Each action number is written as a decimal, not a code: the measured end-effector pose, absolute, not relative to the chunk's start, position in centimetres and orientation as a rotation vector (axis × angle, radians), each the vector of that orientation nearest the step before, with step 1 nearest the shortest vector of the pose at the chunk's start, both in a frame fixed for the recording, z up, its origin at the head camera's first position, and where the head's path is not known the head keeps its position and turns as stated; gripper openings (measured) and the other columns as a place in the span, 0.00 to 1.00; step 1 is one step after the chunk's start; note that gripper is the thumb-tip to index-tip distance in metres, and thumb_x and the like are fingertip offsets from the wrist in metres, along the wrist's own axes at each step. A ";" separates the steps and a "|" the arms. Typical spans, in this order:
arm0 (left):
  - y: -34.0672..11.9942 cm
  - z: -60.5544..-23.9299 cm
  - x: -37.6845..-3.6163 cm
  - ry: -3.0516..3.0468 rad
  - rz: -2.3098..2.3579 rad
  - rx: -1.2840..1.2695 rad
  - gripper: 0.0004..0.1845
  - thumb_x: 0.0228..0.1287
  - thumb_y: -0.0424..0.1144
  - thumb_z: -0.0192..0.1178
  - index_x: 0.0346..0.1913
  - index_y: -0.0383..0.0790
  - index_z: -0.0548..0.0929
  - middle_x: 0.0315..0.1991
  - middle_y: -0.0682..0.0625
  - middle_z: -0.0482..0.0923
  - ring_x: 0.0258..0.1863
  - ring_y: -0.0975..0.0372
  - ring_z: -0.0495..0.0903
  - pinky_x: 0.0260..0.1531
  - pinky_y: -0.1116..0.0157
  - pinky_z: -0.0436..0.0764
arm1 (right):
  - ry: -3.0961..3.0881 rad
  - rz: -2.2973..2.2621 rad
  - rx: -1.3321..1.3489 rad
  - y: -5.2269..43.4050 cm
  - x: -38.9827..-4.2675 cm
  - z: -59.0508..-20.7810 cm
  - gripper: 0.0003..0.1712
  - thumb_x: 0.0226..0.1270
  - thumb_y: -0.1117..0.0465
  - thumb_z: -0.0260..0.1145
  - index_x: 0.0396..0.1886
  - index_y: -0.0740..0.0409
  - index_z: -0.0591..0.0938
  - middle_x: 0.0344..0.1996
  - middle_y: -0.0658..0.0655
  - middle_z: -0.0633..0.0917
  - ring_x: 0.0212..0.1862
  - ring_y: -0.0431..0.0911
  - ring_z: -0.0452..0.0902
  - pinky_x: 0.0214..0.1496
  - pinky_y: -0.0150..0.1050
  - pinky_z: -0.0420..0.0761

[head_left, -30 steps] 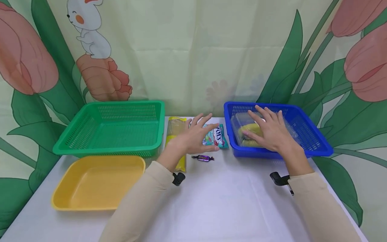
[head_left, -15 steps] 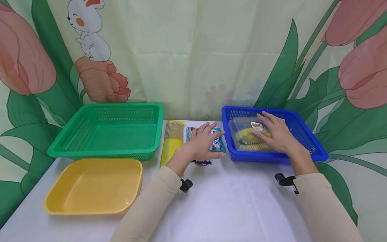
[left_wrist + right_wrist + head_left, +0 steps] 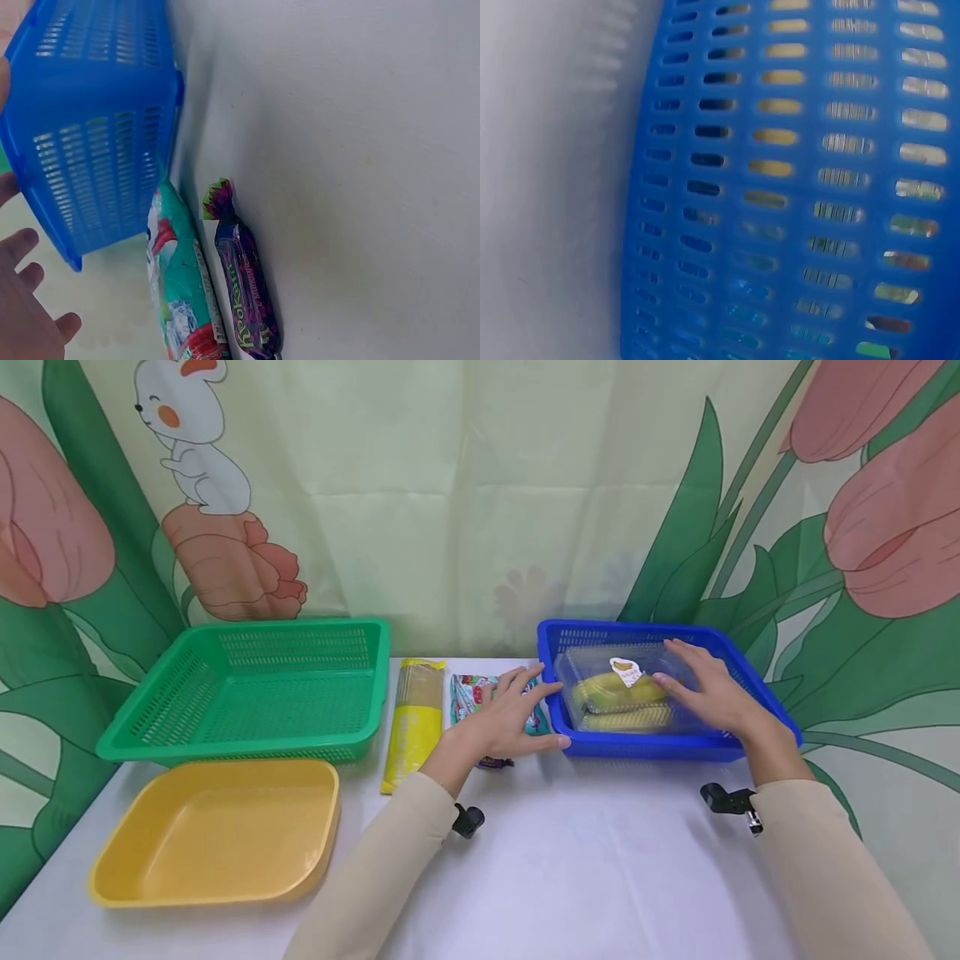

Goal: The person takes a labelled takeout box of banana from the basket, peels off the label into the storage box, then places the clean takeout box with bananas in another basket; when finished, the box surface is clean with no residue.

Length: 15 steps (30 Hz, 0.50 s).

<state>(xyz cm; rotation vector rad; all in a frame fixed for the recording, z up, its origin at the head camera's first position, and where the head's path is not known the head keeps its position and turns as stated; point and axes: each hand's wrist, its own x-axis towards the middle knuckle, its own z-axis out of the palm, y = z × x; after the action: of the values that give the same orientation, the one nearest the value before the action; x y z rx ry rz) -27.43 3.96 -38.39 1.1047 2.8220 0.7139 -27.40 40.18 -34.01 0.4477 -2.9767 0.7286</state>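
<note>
My left hand (image 3: 506,718) lies with spread, straight fingers on a teal candy bag (image 3: 471,692) on the white table, just left of the blue basket (image 3: 637,747). A small purple wrapped candy (image 3: 495,763) peeks out under the wrist. In the left wrist view, the teal bag (image 3: 176,292) and the purple candy (image 3: 244,289) lie side by side beside the blue basket (image 3: 97,135). My right hand (image 3: 712,693) rests flat on the right part of a clear plastic box of bananas (image 3: 618,697) inside the blue basket. The right wrist view shows only the basket's slotted wall (image 3: 795,187).
A long yellow noodle packet (image 3: 412,722) lies between the candy bag and a green basket (image 3: 255,693). In front of the green basket stands a yellow tray (image 3: 217,831). A flower-print curtain hangs behind the table.
My left hand has come down onto the teal bag, partly covering the purple candy. My right hand has slid right across the clear box, uncovering the bananas and label.
</note>
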 end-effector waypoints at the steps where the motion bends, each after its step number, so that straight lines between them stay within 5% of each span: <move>1: 4.0 -38.4 -27.5 2.815 0.721 1.105 0.47 0.63 0.74 0.57 0.80 0.61 0.59 0.85 0.52 0.38 0.82 0.49 0.41 0.72 0.31 0.51 | -2.977 0.740 0.434 40.3 -27.4 -34.0 0.43 0.81 0.45 0.55 0.84 0.57 0.52 0.81 0.70 0.50 0.80 0.73 0.38 0.71 0.80 0.43; 15: 4.3 -38.2 -27.6 2.774 0.780 1.085 0.39 0.66 0.74 0.54 0.76 0.64 0.67 0.84 0.51 0.42 0.81 0.47 0.44 0.73 0.32 0.51 | -3.112 0.837 0.247 41.7 -28.2 -33.9 0.48 0.81 0.37 0.49 0.85 0.58 0.43 0.81 0.72 0.42 0.80 0.72 0.35 0.71 0.79 0.46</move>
<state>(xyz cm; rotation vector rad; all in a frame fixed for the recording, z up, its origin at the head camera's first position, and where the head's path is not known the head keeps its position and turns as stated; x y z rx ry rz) -27.64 4.26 -38.23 1.0855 2.7740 0.7802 -28.20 41.74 -33.91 0.2474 -3.1120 0.8374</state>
